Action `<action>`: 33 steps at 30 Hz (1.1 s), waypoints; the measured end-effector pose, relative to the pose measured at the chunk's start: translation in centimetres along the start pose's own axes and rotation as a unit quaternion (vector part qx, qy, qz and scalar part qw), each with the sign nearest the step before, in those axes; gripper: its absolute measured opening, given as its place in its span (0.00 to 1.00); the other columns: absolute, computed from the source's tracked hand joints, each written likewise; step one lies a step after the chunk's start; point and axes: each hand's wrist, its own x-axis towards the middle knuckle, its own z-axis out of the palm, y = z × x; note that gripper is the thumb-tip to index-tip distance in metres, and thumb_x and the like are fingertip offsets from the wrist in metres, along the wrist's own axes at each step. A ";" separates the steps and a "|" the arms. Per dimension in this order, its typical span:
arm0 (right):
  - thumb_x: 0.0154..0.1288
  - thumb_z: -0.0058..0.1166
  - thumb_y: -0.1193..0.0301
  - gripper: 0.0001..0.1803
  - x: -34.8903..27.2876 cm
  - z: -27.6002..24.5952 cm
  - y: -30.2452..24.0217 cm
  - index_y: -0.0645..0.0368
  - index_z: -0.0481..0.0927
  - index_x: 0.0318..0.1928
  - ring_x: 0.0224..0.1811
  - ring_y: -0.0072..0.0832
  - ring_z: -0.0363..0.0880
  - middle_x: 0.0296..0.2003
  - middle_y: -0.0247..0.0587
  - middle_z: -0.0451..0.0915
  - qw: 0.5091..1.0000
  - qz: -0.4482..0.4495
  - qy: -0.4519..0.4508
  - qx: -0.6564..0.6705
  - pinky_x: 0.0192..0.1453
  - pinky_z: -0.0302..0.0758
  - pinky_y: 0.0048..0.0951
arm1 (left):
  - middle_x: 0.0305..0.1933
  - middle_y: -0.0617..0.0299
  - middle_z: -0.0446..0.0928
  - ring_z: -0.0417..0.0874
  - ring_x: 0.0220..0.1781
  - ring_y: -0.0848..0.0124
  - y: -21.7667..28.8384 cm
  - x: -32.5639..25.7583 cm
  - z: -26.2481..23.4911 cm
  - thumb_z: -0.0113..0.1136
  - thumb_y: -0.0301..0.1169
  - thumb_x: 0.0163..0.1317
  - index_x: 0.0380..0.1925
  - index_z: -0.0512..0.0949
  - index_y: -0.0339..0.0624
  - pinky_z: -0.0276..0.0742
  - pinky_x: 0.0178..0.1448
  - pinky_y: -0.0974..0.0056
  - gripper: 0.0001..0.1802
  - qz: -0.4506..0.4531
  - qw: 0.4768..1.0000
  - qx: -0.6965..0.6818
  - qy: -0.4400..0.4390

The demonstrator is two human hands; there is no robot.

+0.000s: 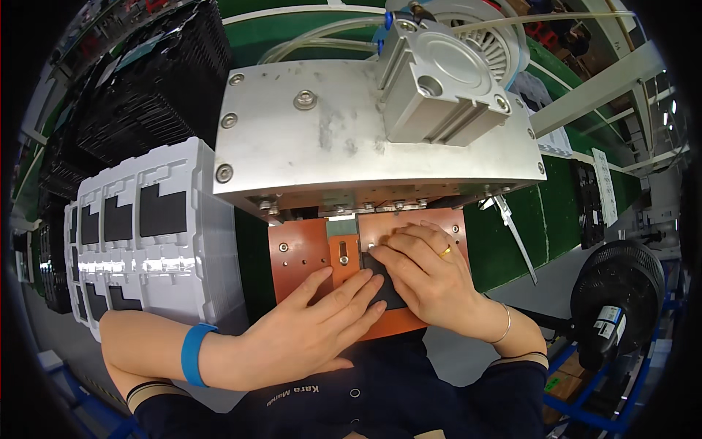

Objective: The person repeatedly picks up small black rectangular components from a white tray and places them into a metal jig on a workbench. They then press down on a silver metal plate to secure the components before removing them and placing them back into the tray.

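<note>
A dark grey flat piece (382,287) lies on an orange fixture plate (296,252) under the front of a silver metal press. My left hand (307,329) has its fingers stretched out, the tips resting at the piece's left edge. My right hand (428,274), with a ring on one finger, lies over the piece's right side. Its fingers are bent and close together, the tips at the piece's upper end; the thumb is partly hidden. Just left of the piece sits a small orange slotted block (344,257) with a screw.
The press's metal housing (307,146) carries an air cylinder (442,80) on top. At left stands a stack of white trays (157,256) holding dark cut pieces, with black trays (153,88) behind. Calipers (515,234) lie on the green mat; a black fan (614,300) stands at right.
</note>
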 end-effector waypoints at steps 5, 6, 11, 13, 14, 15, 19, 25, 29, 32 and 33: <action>0.50 0.60 0.76 0.21 0.0 0.6 0.0 0.60 0.81 0.49 0.53 0.40 0.72 0.51 0.42 0.77 0.999 0.031 0.016 -0.007 0.55 0.70 0.39 | 0.74 0.49 0.62 0.61 0.76 0.58 0.0 -0.1 0.0 0.56 0.60 0.61 0.68 0.66 0.44 0.58 0.73 0.47 0.42 -0.002 1.000 0.006 0.000; 0.51 0.60 0.76 0.22 -0.3 0.5 0.1 0.59 0.81 0.50 0.53 0.40 0.72 0.51 0.41 0.77 1.000 0.019 0.015 -0.008 0.55 0.70 0.39 | 0.74 0.49 0.62 0.61 0.76 0.58 -0.1 -0.1 -0.1 0.56 0.60 0.61 0.68 0.66 0.44 0.58 0.73 0.47 0.42 -0.002 1.000 0.005 0.000; 0.54 0.61 0.76 0.22 -0.2 0.3 0.3 0.55 0.81 0.52 0.53 0.41 0.72 0.52 0.40 0.77 1.000 0.026 0.003 0.013 0.56 0.69 0.38 | 0.74 0.49 0.62 0.61 0.76 0.58 -0.4 0.1 -0.2 0.56 0.60 0.61 0.67 0.67 0.45 0.58 0.73 0.47 0.42 0.002 1.000 -0.004 -0.002; 0.55 0.62 0.76 0.21 0.0 0.1 0.0 0.56 0.81 0.52 0.53 0.41 0.73 0.52 0.41 0.77 0.999 0.052 0.008 0.012 0.55 0.70 0.38 | 0.74 0.50 0.62 0.61 0.76 0.57 -0.5 0.1 -0.4 0.57 0.60 0.60 0.68 0.67 0.45 0.58 0.73 0.46 0.42 0.002 1.000 -0.001 -0.004; 0.55 0.63 0.75 0.22 -0.2 -0.1 0.0 0.56 0.81 0.53 0.53 0.41 0.73 0.52 0.41 0.77 0.998 0.062 0.025 0.015 0.55 0.71 0.39 | 0.74 0.50 0.62 0.61 0.76 0.57 -0.5 0.1 -0.4 0.57 0.61 0.60 0.68 0.67 0.46 0.58 0.73 0.46 0.42 -0.002 1.000 0.002 -0.005; 0.55 0.64 0.75 0.22 -0.7 -0.5 0.2 0.56 0.81 0.53 0.53 0.41 0.74 0.52 0.41 0.77 0.996 0.071 0.041 0.018 0.54 0.72 0.39 | 0.74 0.50 0.62 0.61 0.76 0.56 -0.5 0.0 -0.5 0.57 0.61 0.60 0.68 0.67 0.46 0.57 0.73 0.45 0.43 -0.003 1.000 -0.009 -0.005; 0.52 0.70 0.69 0.24 -3.5 -2.5 -0.7 0.58 0.81 0.51 0.54 0.41 0.76 0.53 0.44 0.77 0.991 0.108 -0.012 0.079 0.55 0.74 0.38 | 0.74 0.50 0.61 0.60 0.76 0.55 -0.7 -0.2 -0.3 0.57 0.63 0.60 0.67 0.68 0.47 0.57 0.73 0.45 0.43 -0.015 0.998 -0.059 0.000; 0.50 0.71 0.67 0.21 -3.1 -2.1 0.2 0.60 0.84 0.45 0.53 0.40 0.76 0.51 0.44 0.79 0.995 0.081 -0.012 0.065 0.55 0.76 0.37 | 0.74 0.48 0.61 0.59 0.77 0.51 -1.7 0.1 -0.5 0.57 0.65 0.58 0.67 0.69 0.47 0.55 0.74 0.42 0.44 -0.022 0.995 -0.095 0.019; 0.50 0.70 0.67 0.20 -1.7 -1.6 1.6 0.61 0.84 0.44 0.52 0.41 0.76 0.50 0.44 0.80 0.994 0.072 0.004 0.088 0.54 0.77 0.37 | 0.74 0.49 0.61 0.58 0.76 0.49 -2.8 0.7 0.1 0.56 0.66 0.58 0.67 0.69 0.47 0.52 0.75 0.40 0.45 -0.041 0.994 -0.085 0.045; 0.49 0.71 0.67 0.20 -1.4 -1.4 2.0 0.61 0.85 0.44 0.52 0.41 0.76 0.49 0.43 0.81 0.994 0.068 0.007 0.090 0.54 0.77 0.37 | 0.74 0.49 0.61 0.59 0.76 0.48 -3.1 0.7 0.1 0.56 0.66 0.58 0.66 0.70 0.46 0.52 0.75 0.39 0.45 -0.042 0.994 -0.093 0.046; 0.49 0.71 0.67 0.20 -1.3 -1.3 2.1 0.61 0.85 0.43 0.52 0.41 0.76 0.49 0.43 0.81 0.994 0.067 0.008 0.092 0.54 0.77 0.37 | 0.74 0.49 0.61 0.59 0.76 0.48 -3.2 0.7 0.2 0.56 0.66 0.58 0.66 0.70 0.46 0.52 0.75 0.39 0.45 -0.043 0.994 -0.094 0.046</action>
